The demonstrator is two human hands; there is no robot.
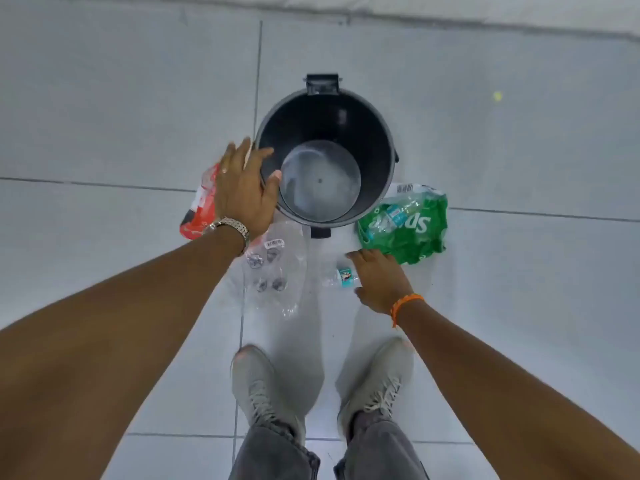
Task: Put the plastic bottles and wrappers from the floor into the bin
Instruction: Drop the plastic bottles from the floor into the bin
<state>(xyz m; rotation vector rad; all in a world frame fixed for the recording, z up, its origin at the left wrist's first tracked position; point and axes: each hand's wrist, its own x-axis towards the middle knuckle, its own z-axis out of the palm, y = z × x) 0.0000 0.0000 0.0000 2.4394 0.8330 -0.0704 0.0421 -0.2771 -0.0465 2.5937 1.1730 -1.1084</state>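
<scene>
1. Your two grey shoes stand on the pale tiled floor at the bottom of the view, with grey trouser legs above them.
2. Your right hand reaches down with an orange band on the wrist. Its fingers are spread apart over a small clear plastic bottle with a teal label, lying on the floor just beside the fingertips. I cannot tell whether the hand touches it; nothing is clamped.
3. To the left of that bottle lies a clear plastic wrapper with a barcode sticker, flat on the floor between your forearms.
4. Just past your right hand a green Sprite wrapper lies crumpled on the floor, its far edge close against the bin's wall.
5. Your left hand, with a metal watch on the wrist and a ring on one finger, lies open on the near left rim of the bin, thumb over the edge, fingers apart.
6. Under that hand a red wrapper lies on the floor beside the bin.
7. The bin is black and round, standing upright with its lid off or swung back; only its bare grey bottom shows inside.
</scene>
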